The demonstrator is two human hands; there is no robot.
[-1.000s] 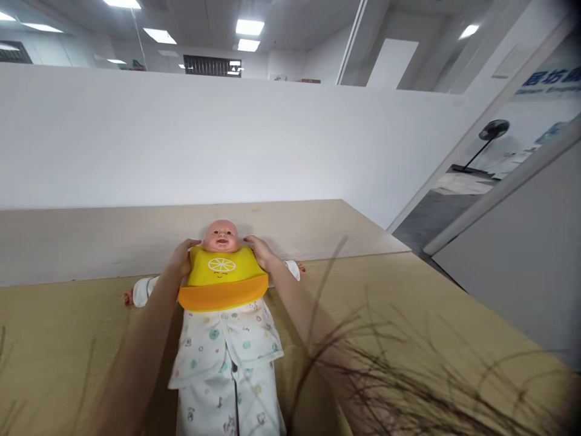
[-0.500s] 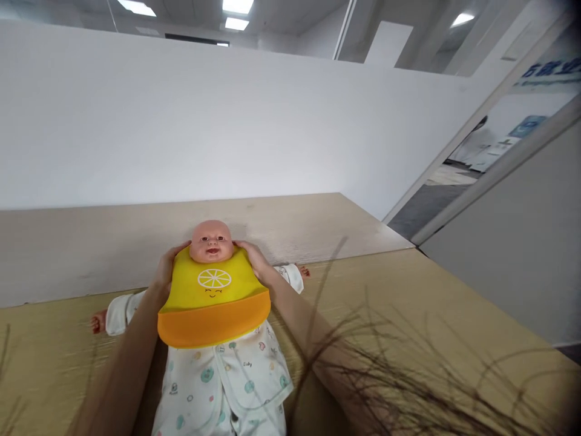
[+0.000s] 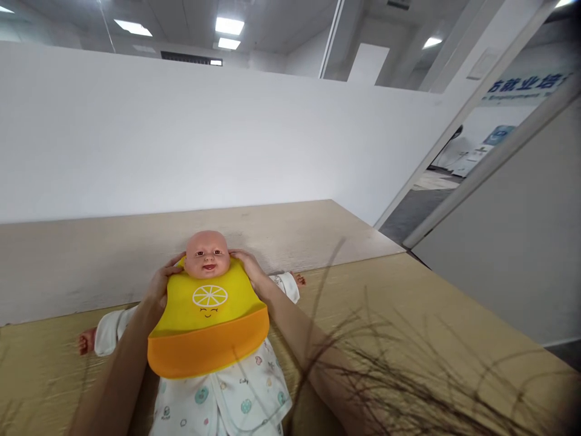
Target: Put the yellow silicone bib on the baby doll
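Observation:
A baby doll [image 3: 207,254] lies face up on the wooden table, its arms spread sideways. Over its chest lies a yellow bib [image 3: 213,312] with a white citrus slice, a smiling face and an orange pocket. White printed clothing [image 3: 222,402] covers the doll's body. My left hand [image 3: 162,281] is at the bib's upper left edge, beside the doll's neck, fingers bent over the edge. At the upper right edge is my right hand [image 3: 249,266], its fingers reaching behind the neck. The fingertips of both hands are partly hidden.
A light tabletop strip [image 3: 290,233] runs behind the doll, against a white partition wall [image 3: 204,139]. The wooden table [image 3: 408,315] extends right. At the far right are a doorway frame and a grey panel [image 3: 503,242]. Hair strands cross the lower right.
The view has shifted, so the doll, bib and hands appear slightly lower and further left. Both hands remain at the bib's upper edges; the left fingers now show more over the edge.

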